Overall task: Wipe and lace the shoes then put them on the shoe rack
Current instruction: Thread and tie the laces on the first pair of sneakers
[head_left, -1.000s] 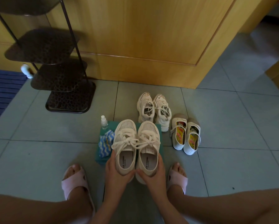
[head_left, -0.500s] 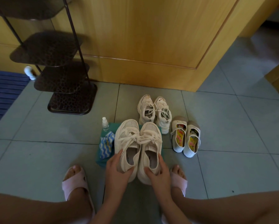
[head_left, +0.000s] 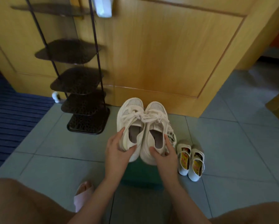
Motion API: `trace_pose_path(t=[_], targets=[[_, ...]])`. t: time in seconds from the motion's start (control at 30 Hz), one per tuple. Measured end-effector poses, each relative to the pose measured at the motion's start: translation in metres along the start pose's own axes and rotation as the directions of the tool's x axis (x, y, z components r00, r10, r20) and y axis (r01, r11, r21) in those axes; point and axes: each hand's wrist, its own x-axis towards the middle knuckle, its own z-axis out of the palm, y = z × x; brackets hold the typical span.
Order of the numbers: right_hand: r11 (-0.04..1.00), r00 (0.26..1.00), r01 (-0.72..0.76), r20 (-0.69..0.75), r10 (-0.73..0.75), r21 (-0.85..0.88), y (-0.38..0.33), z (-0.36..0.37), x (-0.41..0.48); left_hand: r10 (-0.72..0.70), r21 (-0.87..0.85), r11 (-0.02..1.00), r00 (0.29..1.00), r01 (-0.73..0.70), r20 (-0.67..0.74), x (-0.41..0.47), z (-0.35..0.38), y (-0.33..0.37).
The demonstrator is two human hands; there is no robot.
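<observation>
Two cream laced sneakers are lifted off the floor side by side, toes pointing away from me. My left hand (head_left: 117, 151) grips the heel of the left sneaker (head_left: 130, 120), thumb across its back. The right sneaker (head_left: 155, 125) is held at the heel by my right hand (head_left: 165, 153). The dark multi-tier shoe rack (head_left: 80, 81) stands to the upper left against the wooden door, its shelves bare. A second pair of sneakers (head_left: 172, 135) is mostly hidden behind the lifted pair.
A small pair of white children's shoes (head_left: 190, 159) sits on the tiles at right. A green mat (head_left: 140, 173) lies under my hands. A blue ribbed mat (head_left: 10, 120) covers the floor at left. My pink slipper (head_left: 83, 194) shows below.
Both hands have lifted the cream sneakers off the green mat and carried them up and forward. My view has tilted up, showing more of the rack.
</observation>
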Motion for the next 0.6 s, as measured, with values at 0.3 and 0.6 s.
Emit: trace_pose_path(t=[0.3,0.6], targets=[[0.988,0.979,0.150,0.147,-0.143,-0.034,-0.087,0.085,0.023,0.113,0.052,0.993,0.976,-0.106,-0.187,0.060,-0.092,0.051],[0.984,0.940,0.171,0.291,-0.178,0.050,-0.149,0.169,0.032,0.041,0.040,0.999,0.937,-0.028,-0.346,0.097,-0.172,0.088]])
